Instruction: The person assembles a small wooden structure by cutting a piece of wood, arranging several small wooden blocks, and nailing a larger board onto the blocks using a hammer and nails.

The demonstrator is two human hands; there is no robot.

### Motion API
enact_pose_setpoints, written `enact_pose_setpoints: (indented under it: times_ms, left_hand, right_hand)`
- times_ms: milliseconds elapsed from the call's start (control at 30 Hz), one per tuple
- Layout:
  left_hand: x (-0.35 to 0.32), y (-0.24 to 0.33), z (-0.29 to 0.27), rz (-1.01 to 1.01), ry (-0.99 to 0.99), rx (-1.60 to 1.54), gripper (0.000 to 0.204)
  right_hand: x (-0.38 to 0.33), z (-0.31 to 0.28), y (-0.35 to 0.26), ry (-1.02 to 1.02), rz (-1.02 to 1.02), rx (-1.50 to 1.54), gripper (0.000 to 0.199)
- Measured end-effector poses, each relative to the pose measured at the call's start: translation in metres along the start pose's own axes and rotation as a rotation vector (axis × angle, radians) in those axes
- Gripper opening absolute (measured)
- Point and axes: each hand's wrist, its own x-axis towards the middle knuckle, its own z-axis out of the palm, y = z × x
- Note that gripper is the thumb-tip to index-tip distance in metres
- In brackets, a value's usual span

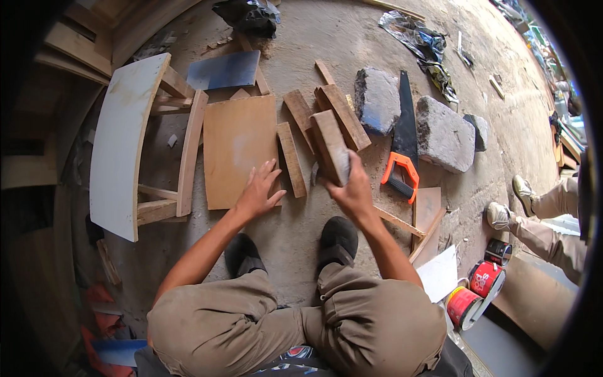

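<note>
My right hand (353,193) grips the near end of a short, thick wood block (331,146), which is tilted up off the floor. Fingers spread, my left hand (256,190) rests at the lower right corner of a tan plywood panel (240,147). Between the two hands lies a narrow wood strip (291,158). Beyond the held block are more wood pieces (344,116), partly covered by it. To the right of them is a handsaw (406,135) with a black blade and an orange and black handle.
Concrete blocks (445,133) flank the saw. At left stands a wooden frame with a white panel (122,144). A blue-grey board (224,70) lies beyond the plywood. Red cans (487,278) stand at lower right, near another person's legs (546,207). Black plastic (248,17) lies at the far side.
</note>
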Motion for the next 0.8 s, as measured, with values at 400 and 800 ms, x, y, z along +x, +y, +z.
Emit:
enact_pose_setpoints:
  times_ms: [400, 800]
  left_hand:
    - [-0.038, -0.023, -0.014, 0.008, 0.0, -0.155, 0.054]
    - [-0.015, -0.008, -0.029, -0.047, 0.195, -0.19, 0.042]
  right_hand:
    - [0.069, 0.034, -0.014, 0.079, -0.34, -0.5, 0.088]
    - [0.083, 0.017, 0.03, 0.276, -0.326, -0.484, 0.065]
